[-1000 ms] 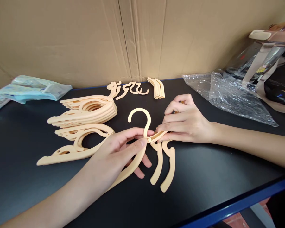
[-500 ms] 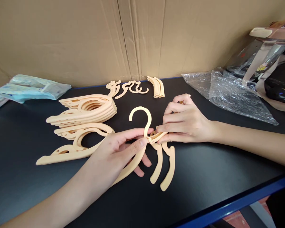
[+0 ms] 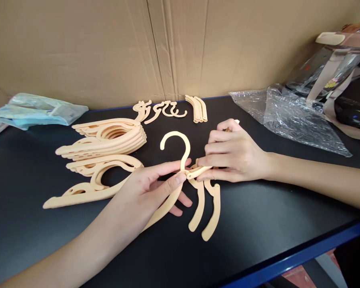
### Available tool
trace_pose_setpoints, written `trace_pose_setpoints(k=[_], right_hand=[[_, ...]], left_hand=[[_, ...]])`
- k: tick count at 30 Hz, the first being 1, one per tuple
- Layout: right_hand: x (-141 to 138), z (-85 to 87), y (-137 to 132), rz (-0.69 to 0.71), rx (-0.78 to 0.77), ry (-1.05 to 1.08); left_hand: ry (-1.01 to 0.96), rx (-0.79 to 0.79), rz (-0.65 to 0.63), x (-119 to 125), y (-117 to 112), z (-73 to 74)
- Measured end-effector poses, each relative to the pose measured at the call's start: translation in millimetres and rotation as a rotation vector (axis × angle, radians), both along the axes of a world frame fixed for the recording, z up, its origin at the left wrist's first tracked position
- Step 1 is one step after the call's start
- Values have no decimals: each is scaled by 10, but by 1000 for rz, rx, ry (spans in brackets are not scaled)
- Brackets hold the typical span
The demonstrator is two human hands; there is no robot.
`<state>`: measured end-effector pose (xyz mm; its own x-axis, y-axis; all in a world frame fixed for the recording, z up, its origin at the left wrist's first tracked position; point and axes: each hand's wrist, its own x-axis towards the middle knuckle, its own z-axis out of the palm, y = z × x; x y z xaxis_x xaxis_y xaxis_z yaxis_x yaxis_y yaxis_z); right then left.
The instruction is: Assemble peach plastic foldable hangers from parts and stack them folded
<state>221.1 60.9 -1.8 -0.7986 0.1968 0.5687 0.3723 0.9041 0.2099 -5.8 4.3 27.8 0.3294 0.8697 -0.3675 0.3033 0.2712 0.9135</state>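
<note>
A cream plastic folding clothes hanger is pinched at its joint between the thumb and fingers of my left hand (image 3: 147, 186). Its curved hook (image 3: 186, 148) points up, and one long arm (image 3: 165, 209) runs down beneath that hand. From the right, my right hand (image 3: 235, 154) grips another hanger arm (image 3: 198, 173), whose end meets the joint at my left thumb. Most of this arm is hidden by my fingers; a tip shows above them. On the table just below lie two loose curved pieces (image 3: 198, 208), their upper ends partly covered by my right hand.
Stacked hanger arms (image 3: 129, 144) lie on the left of the black table (image 3: 258, 232). Several small hooks (image 3: 168, 111) and short curved strips (image 3: 197, 109) are at the back, before a cardboard wall (image 3: 108, 48). Clear plastic film (image 3: 300, 124) and a bottle (image 3: 315, 68) stand right; a plastic packet (image 3: 45, 112) lies left.
The hook and joint have shifted slightly left and up with my left hand. The arm in my right hand lies a little flatter against the joint. Both grips stay the same.
</note>
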Motion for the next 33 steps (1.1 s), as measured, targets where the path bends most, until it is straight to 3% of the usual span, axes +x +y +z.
trace_pose_setpoints(k=[18,23,28,33], right_hand=[[-31,0,-22,-13,-25,23],[-40,3,-11,-102,-46,78],[-36,-5,-12,-137,-33,115],[-28,-5,-11,-120,-32,140]], left_hand=[[-34,24,-31,-37,-27,-55],[-66,27,-110,-13,-9,-62],[24,122,-93,-13,-52,-73],[239,324,-105,-31,-91,-119]])
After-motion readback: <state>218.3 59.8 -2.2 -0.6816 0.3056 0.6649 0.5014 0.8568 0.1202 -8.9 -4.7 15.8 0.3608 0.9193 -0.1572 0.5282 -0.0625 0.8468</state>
